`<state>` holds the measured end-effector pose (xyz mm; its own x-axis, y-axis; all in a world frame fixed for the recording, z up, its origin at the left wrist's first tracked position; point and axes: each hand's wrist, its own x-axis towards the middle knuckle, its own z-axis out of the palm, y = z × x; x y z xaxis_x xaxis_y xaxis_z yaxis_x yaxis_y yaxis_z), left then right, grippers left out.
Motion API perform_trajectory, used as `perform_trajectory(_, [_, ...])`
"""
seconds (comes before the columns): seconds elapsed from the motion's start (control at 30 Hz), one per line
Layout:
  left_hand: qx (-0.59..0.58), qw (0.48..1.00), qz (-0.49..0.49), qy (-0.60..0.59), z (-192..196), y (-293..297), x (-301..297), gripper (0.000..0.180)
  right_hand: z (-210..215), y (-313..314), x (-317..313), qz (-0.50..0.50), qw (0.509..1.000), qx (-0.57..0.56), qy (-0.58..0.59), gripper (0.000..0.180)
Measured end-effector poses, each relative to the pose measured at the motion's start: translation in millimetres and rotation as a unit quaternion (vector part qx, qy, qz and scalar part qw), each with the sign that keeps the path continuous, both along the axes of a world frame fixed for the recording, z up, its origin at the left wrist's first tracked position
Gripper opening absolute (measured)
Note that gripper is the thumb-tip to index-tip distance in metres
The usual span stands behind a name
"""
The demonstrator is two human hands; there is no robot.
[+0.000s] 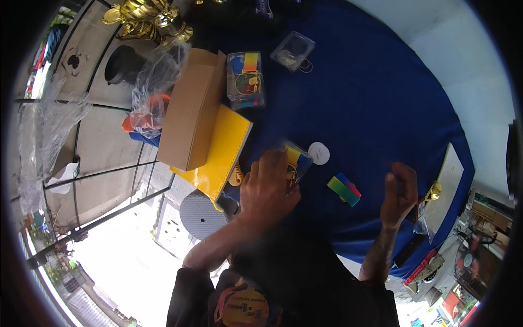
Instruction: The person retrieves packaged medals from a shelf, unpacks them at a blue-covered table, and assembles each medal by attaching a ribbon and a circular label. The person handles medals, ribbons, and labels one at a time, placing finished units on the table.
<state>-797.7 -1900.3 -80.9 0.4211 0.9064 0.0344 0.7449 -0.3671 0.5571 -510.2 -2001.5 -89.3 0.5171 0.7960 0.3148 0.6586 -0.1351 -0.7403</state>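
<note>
Clear plastic case (303, 158), glossy; blue cloth (376, 103), matt; cardboard box (192, 111), matt; yellow folder (224, 150), glossy.

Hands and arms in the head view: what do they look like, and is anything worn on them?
They are a person's, not a machine's. The left hand and right hand are bare, with no gloves, and I can make out no watch, cables or markings. The forearms are uncovered too. Plain black sleeves end near the elbows.
</note>
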Motion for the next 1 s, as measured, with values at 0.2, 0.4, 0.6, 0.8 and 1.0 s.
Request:
perform_trajectory(0.2, [0.017,0.998,0.052,-0.044,-10,-3,-1,0.068,31,-88,180,-0.222,0.941,-0.048,-0.25,0.027])
perform_trajectory(0.4, [0.08,0.989,0.076,-0.099,-14,-5,-1,0.048,30,-180,340,-0.334,0.842,-0.362,-0.219,0.035])
perform_trajectory(0.6, [0.072,0.989,0.083,-0.101,-18,-8,-2,0.041,-12,-200,324,-0.334,0.815,-0.451,-0.145,0.04])
perform_trajectory(0.8, [0.042,0.988,0.05,-0.142,-14,-4,-3,0.04,18,-212,322,-0.348,0.833,-0.411,-0.125,0.046])
perform_trajectory(1.0, [0.003,0.985,0.035,-0.17,-5,7,-11,0.058,66,-303,324,-0.413,0.823,-0.383,-0.069,0.052])
